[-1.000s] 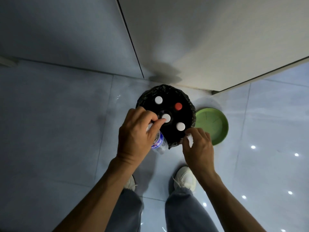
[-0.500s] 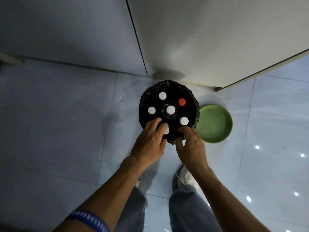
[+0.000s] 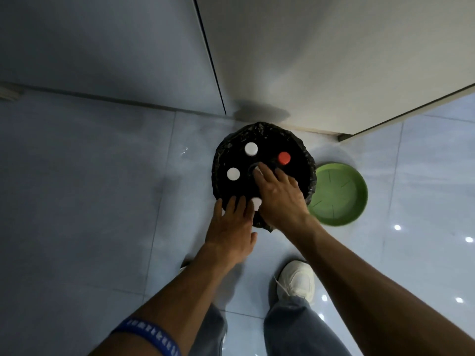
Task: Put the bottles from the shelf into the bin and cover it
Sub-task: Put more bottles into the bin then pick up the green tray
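Observation:
A round bin lined with a black bag (image 3: 267, 131) stands on the floor by the wall. Several bottles stand upright inside, seen from above as caps: two white caps (image 3: 251, 149) (image 3: 233, 173) at the left, a red cap (image 3: 284, 158) at the right, and a white cap (image 3: 256, 203) at the near rim between my hands. My right hand (image 3: 279, 195) reaches over the bin, fingers spread, fingertips on the middle bottle's cap. My left hand (image 3: 232, 228) rests flat at the near rim, fingers apart. The green round lid (image 3: 339, 194) lies on the floor right of the bin.
A white cabinet or door panel (image 3: 334, 60) stands right behind the bin, its corner near the lid. Grey wall panels fill the upper left. Glossy floor tiles (image 3: 90, 188) spread to the left. My white shoe (image 3: 297, 281) is on the floor below the bin.
The bottle my left hand held now stands in the bin. My right hand has moved forward over the bin onto the middle cap. My left hand has flattened at the near rim.

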